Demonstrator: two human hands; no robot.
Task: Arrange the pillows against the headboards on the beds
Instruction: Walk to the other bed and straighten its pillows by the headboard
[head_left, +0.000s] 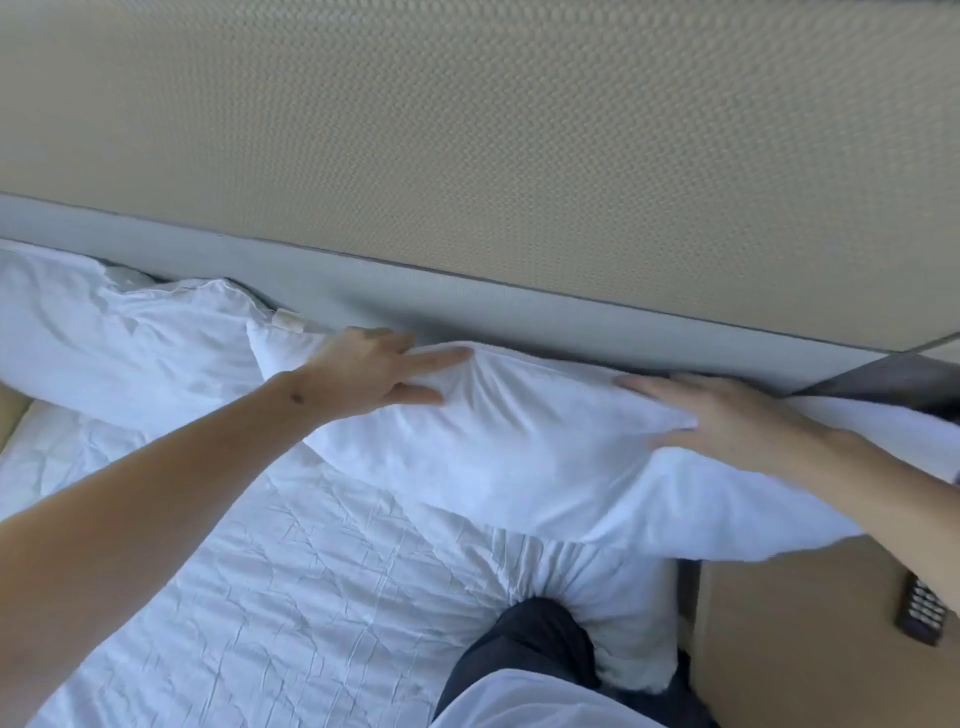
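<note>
A white pillow lies across the head of the bed, its far edge against the grey headboard. My left hand rests flat on the pillow's upper left part, fingers spread. On its right part lies my right hand, palm down, fingers stretched out. Neither hand grips the fabric. A second white pillow sits to the left, also close to the headboard. The pillow's right end hangs past the mattress edge.
The white wrinkled sheet covers the mattress below. My knee in dark trousers presses into the mattress at the bottom. A wooden bedside surface at the right holds a dark remote. A beige textured wall panel rises above the headboard.
</note>
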